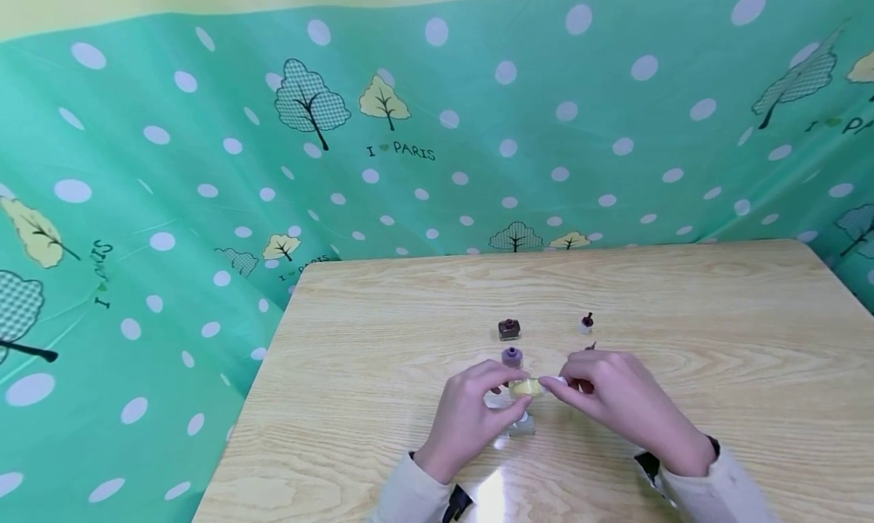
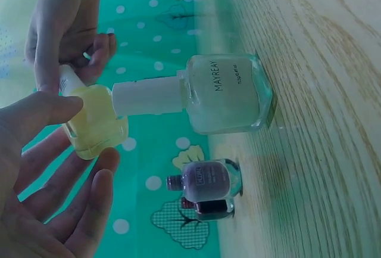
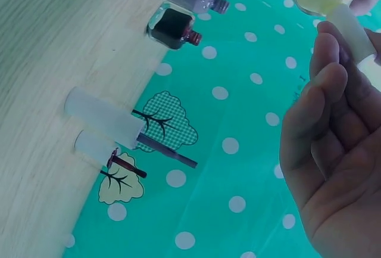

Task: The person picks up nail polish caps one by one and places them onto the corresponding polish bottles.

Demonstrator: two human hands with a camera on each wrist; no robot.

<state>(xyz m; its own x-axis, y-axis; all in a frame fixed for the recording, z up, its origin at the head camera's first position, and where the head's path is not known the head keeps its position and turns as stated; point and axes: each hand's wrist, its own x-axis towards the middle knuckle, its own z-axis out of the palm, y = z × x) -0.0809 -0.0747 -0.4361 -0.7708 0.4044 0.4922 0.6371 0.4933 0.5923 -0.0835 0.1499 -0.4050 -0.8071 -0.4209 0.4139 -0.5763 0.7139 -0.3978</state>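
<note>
- Hands, two: the left hand [image 1: 478,405] pinches a small yellow glass bottle [image 2: 98,124] between thumb and fingertips; the right hand [image 1: 617,390] pinches a smooth white cylindrical cap [image 3: 352,31] at that bottle's neck. Whether the cap is fully seated I cannot tell.
- Location: the yellow bottle is held clear of the table, tipped sideways, its neck towards the right hand.
- Bottles, four in all: the yellow one, plus three upright on the pale wood-grain table [image 1: 341,401].
- Of those three: one pale, clear-glass bottle with a white cap, lettered MAYREAY [image 2: 226,94]; one uncapped purple glass bottle [image 1: 512,357]; one uncapped dark red glass bottle [image 1: 509,329], near and beyond the purple.
- Loose caps, two, standing brush-up side by side: a taller white cap with a purple brush [image 3: 104,115] and a shorter white cap with a dark red brush [image 3: 94,145].
- Obstructions: from the head view, the left hand partly covers the MAYREAY bottle; the right hides most of the taller cap.
- Surroundings: one green dotted cloth [image 1: 410,204] hangs behind the table.
</note>
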